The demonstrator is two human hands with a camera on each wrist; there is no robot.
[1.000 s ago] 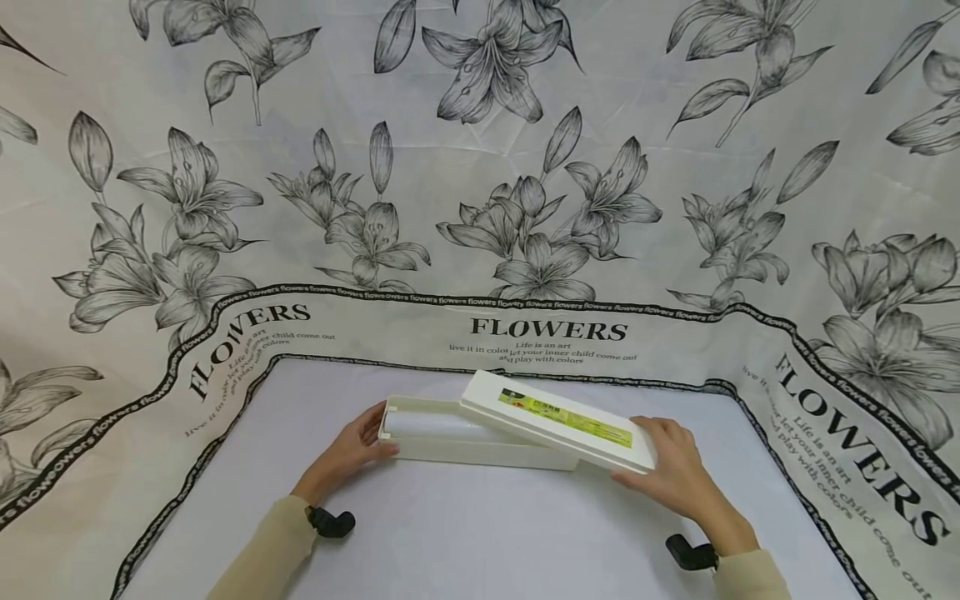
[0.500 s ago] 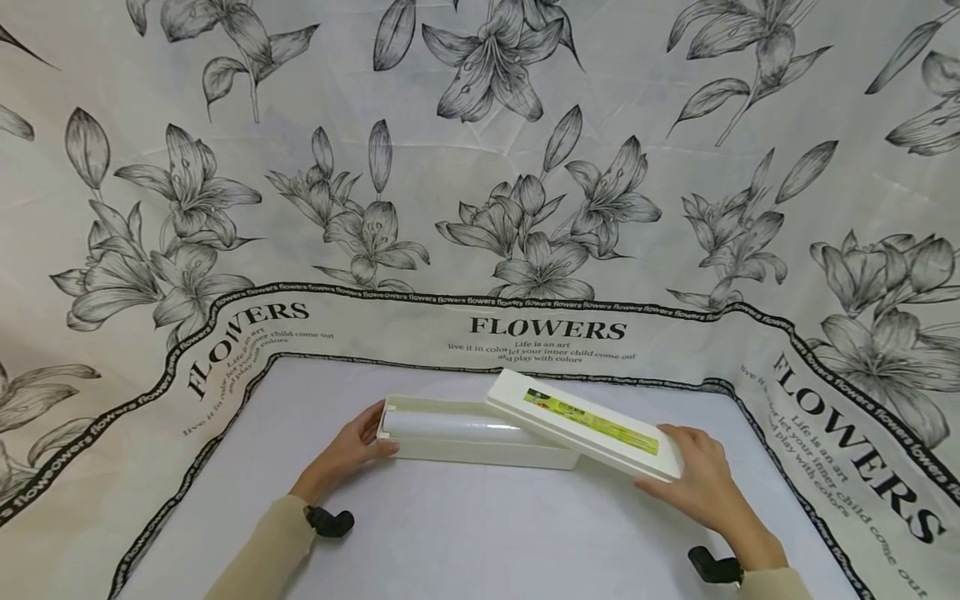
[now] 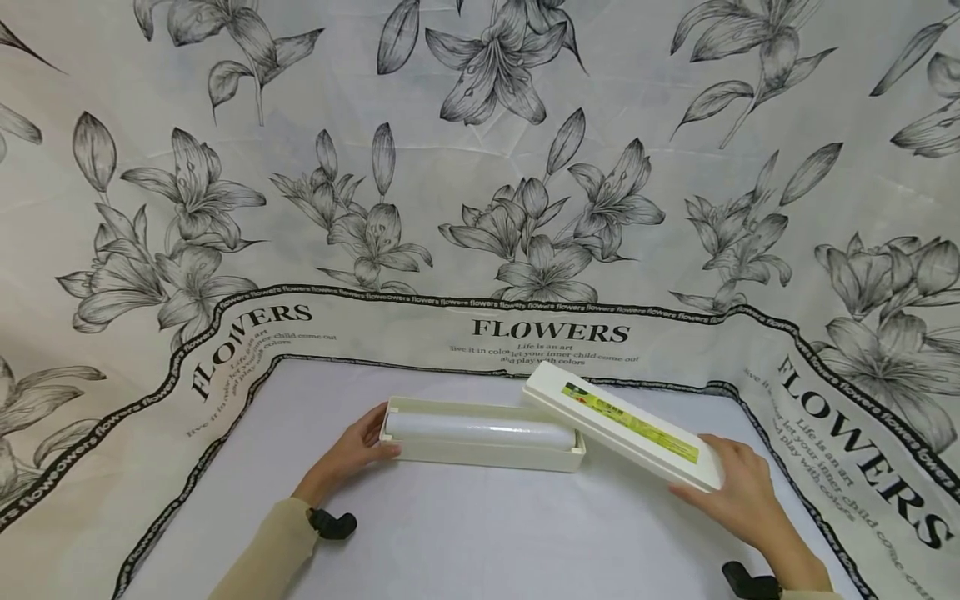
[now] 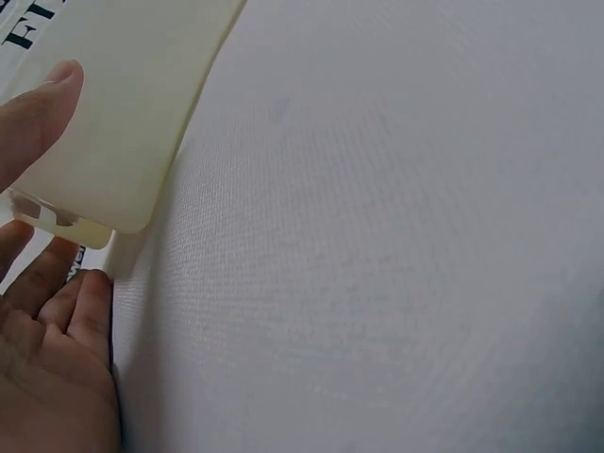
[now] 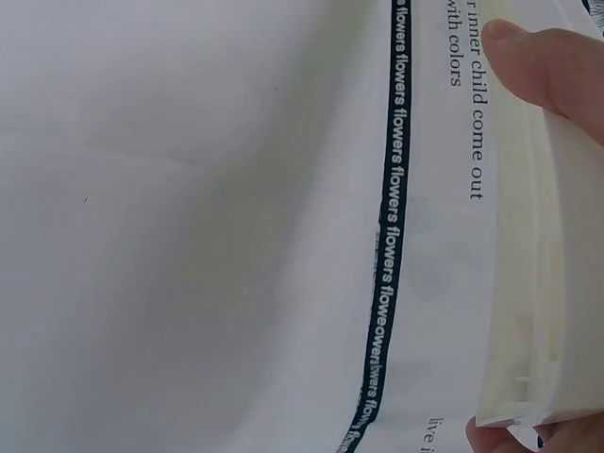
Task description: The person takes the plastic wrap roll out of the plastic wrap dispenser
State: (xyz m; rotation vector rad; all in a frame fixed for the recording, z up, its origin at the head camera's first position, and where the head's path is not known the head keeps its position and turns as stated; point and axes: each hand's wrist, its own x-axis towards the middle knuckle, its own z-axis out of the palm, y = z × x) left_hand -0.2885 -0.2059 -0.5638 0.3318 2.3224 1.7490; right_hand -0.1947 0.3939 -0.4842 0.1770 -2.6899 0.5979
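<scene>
A long cream plastic box [image 3: 487, 453] sits on the table with its top off and a roll of clear plastic wrap [image 3: 480, 431] lying inside. My left hand [image 3: 356, 450] grips the box's left end, the thumb on the front wall and the other fingers round the end. In the left wrist view the thumb [image 4: 42, 118] presses on the box wall [image 4: 132, 113]. My right hand [image 3: 738, 492] holds the white lid [image 3: 607, 417] by its right end, tilted above the table at the box's right. A yellow-green label runs along the lid's top.
A white cloth [image 3: 510, 533] with a black printed border covers the table. Behind it hangs a fabric backdrop [image 3: 480, 208] with lily drawings and "FLOWERS" lettering. Black wrist cameras [image 3: 333, 523] sit at both sleeves.
My right hand has carried the lid rightward, off the box's right part, so the whole roll now shows. The left hand and box have stayed in place.
</scene>
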